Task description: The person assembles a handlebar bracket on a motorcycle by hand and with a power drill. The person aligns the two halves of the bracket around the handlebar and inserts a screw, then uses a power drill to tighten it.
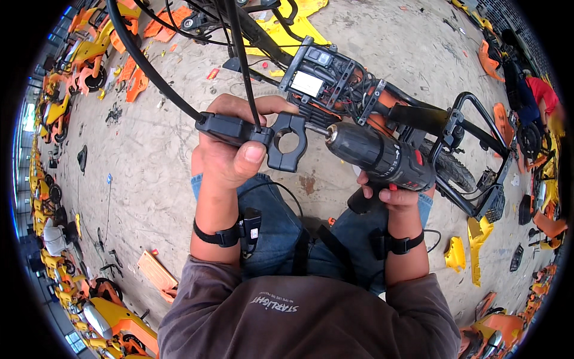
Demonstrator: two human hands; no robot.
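My left hand (224,158) is closed round a black handlebar clamp housing (227,128), thumb on the near side and fingers over the far side. Black cables run up from it, and its split clamp ring (295,161) points right with an open round hole. In my right hand (399,198) is the pistol grip of a black cordless drill (373,152), tilted with its chuck toward the left. The drill's thin bit (315,128) reaches the ring's right edge; whether it sits in a screw there I cannot tell.
A stripped two-wheeler frame (421,116) with exposed wiring and a boxed electronics unit (308,84) stands just beyond my hands. Yellow panels (454,254) and an orange panel (158,274) lie on the concrete floor. Orange and yellow scooters line both sides. A person in red (540,93) is at far right.
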